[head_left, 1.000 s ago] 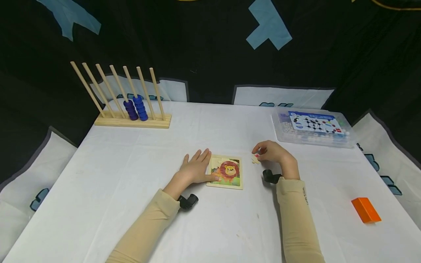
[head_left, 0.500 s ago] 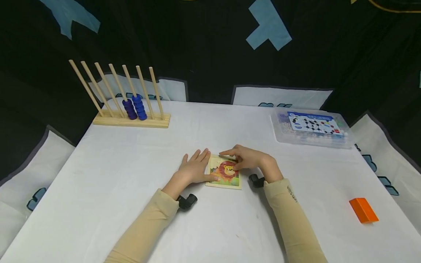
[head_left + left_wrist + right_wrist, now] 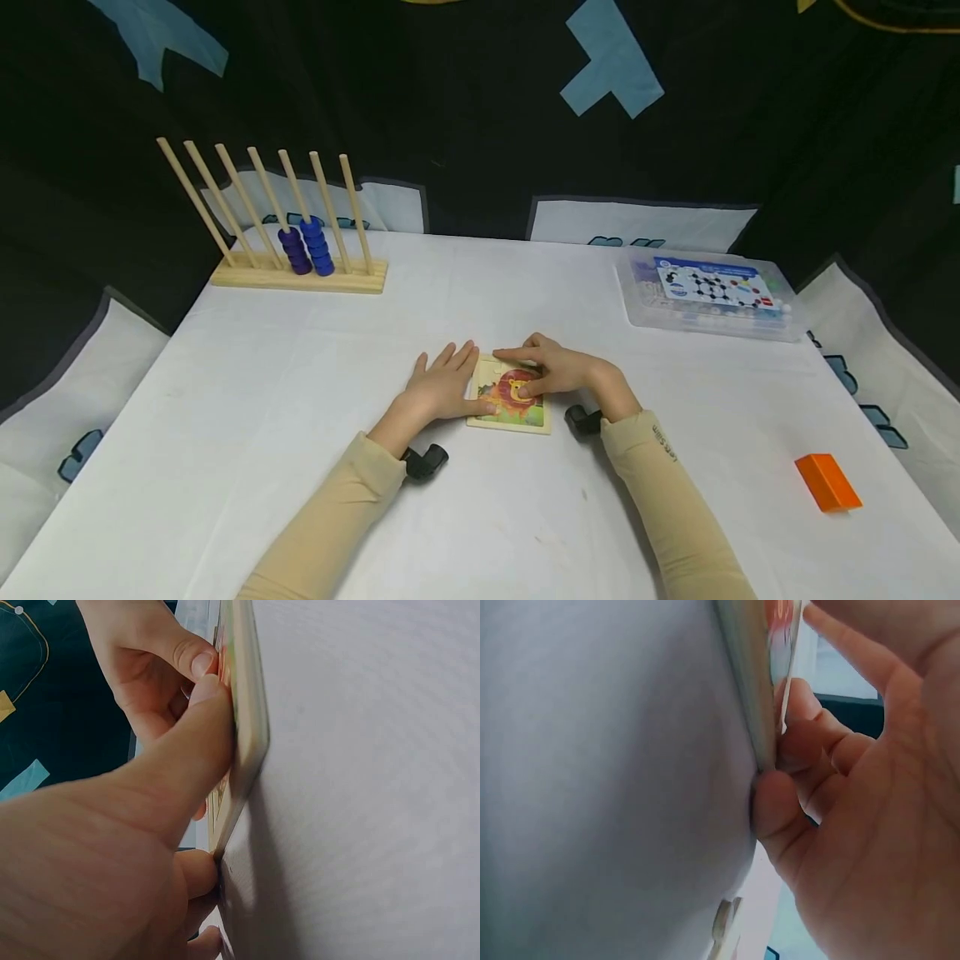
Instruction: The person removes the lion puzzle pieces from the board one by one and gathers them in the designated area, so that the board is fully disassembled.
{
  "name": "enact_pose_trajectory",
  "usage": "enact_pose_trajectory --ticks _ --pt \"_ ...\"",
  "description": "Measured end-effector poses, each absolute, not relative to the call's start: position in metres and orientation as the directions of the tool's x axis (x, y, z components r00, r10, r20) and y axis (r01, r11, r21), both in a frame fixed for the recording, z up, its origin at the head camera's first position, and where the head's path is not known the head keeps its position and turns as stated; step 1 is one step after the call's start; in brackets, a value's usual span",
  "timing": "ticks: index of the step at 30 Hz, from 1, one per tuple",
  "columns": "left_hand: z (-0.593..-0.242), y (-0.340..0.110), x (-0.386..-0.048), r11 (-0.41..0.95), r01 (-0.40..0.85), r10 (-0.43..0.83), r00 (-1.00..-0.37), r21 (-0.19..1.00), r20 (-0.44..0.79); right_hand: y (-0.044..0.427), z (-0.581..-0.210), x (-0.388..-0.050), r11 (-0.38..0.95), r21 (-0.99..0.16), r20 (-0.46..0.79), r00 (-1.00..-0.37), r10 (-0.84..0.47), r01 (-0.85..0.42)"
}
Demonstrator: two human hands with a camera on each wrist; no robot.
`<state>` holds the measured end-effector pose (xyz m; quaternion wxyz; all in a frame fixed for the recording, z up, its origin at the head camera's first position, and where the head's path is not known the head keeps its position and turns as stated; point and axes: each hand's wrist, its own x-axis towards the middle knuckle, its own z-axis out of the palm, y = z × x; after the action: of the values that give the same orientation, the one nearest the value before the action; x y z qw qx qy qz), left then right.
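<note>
A square wooden lion puzzle board [image 3: 510,427] lies on the white table in the head view. My left hand [image 3: 437,393] is spread at its left side, the thumb resting over the lower left of the picture. From the right, my right hand [image 3: 558,367] reaches over the upper right, thumb and finger around a thin puzzle piece. The right wrist view shows that piece [image 3: 781,664] tilted against the board's edge [image 3: 754,682], with curled fingers [image 3: 802,742] beside it. In the left wrist view the two thumbs nearly meet above the board [image 3: 251,720].
A wooden peg rack [image 3: 300,281] with purple and dark-blue beads stands at the back left. At the back right lies a clear plastic case [image 3: 708,292] with a printed label. An orange block [image 3: 828,482] is near the right edge. Black cloth hangs behind the table.
My right hand has moved left with the small piece from beside the board to over its upper right. My left hand has stayed in place.
</note>
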<state>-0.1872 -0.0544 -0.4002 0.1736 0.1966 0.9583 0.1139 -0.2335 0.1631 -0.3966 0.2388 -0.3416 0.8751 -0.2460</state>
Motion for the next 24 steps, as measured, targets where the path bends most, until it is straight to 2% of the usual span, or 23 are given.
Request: enact_pose_trajectory --ticks 16,24 --pt "-0.4022 -0.0552 -0.1882 0.901 0.335 0.412 -0.861 0.277 -0.298 0.16 -0.3977 -0.2355 0.61 -0.573 -0.223 -0.613 -0.758 -0.547" --pt "-0.4017 -0.0543 -0.1873 0.9 0.339 0.414 -0.86 0.275 -0.297 0.1633 -0.397 -0.2331 0.558 -0.636 -0.175 -0.605 -0.777 -0.533"
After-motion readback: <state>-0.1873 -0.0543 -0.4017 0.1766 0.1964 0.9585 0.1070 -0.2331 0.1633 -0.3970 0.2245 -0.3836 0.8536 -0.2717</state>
